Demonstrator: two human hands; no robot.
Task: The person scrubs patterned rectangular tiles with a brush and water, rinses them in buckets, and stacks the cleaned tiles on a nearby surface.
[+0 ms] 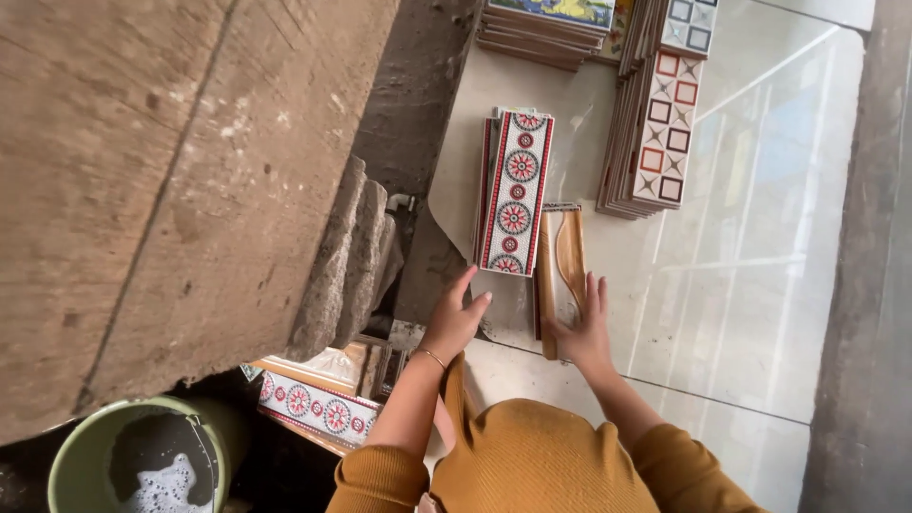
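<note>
Both hands reach forward, fingers spread, right palm flat on brown tiles.

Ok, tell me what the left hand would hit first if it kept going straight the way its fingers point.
The left hand points up the picture toward the stack of red rosette-patterned tiles. It would probably meet that stack's near end first, just ahead of the fingertips; how high the hand is above the floor is unclear.

Tile stack ahead of left hand: red/white w/ rosettes. Brown tile under right hand. Green bucket behind left.
</note>
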